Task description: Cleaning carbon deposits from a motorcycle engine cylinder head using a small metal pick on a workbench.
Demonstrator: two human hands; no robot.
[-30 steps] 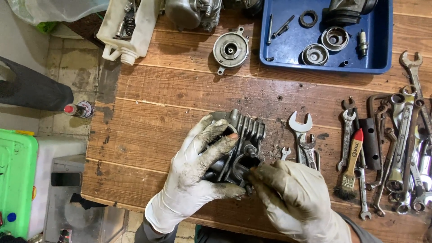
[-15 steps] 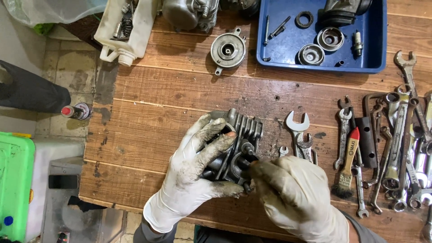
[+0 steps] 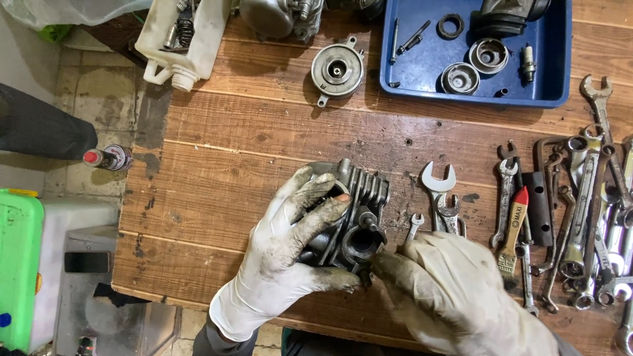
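Here my left hand wraps around the finned engine part in the middle of the wooden table — fingers clamped over its top. My right hand pinches its lower edge, wrenches just beside it.

Finned engine cylinder set at frame centre on the wooden table, flanked by left hand and right hand. Wrenches spread at right. Tray placed upper right; round cover left of it.
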